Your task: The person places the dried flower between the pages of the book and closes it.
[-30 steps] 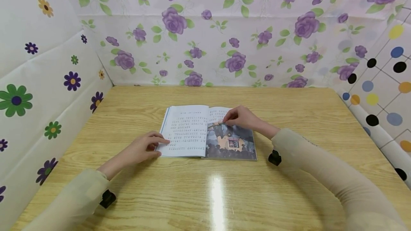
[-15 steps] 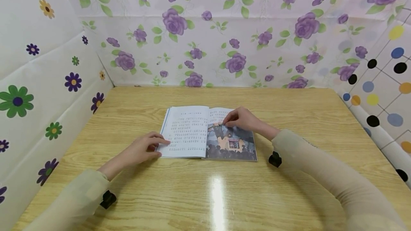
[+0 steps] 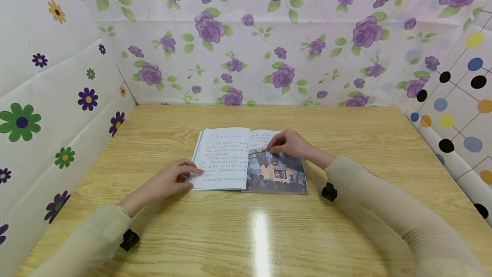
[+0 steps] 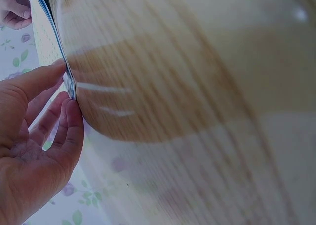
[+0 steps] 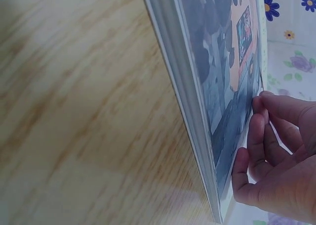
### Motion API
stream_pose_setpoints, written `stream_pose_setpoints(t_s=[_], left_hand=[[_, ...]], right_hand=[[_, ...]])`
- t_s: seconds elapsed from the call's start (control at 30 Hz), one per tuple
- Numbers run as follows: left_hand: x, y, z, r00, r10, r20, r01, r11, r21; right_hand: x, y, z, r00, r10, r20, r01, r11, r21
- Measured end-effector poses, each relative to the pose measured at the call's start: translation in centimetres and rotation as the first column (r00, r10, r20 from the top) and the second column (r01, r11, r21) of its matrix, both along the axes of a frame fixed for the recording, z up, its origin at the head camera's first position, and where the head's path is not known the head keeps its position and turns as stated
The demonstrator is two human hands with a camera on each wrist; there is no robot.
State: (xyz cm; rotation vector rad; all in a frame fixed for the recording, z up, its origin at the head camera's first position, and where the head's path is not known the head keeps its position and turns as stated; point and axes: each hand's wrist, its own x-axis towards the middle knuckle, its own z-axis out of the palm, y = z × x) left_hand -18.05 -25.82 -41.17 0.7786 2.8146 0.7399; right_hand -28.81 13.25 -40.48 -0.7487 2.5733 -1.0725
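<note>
An open book (image 3: 227, 157) lies at the middle of the table, with printed text on its left page and a dark picture (image 3: 265, 178) on the right page. My left hand (image 3: 171, 178) rests at its lower left edge, the index finger reaching onto the page. In the left wrist view, the fingertips touch the edge of the pages. My right hand (image 3: 290, 142) is over the upper part of the right page. Its thumb and index finger (image 5: 256, 128) pinch a thin flat strip (image 3: 256, 153) by the top of the picture, mostly hidden by the fingers.
The wooden table (image 3: 215, 234) reaches to a back wall covering (image 3: 246, 54) with purple flowers. Patterned sheets also hang at the left and right. A black wrist device (image 3: 129, 239) sits under the left sleeve and another black wrist device (image 3: 329, 191) under the right.
The head view has shifted very slightly. Both hands and the book keep nearly the same places.
</note>
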Motion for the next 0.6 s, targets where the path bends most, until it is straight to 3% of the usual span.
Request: stream_pose_setpoints(t_s=[0.6], left_hand=[[0.08, 0.10, 0.03, 1.000, 0.006, -0.002, -0.006, 1.000, 0.001]], right_hand=[[0.12, 0.22, -0.09, 0.999, -0.022, -0.029, 0.022, 1.000, 0.011]])
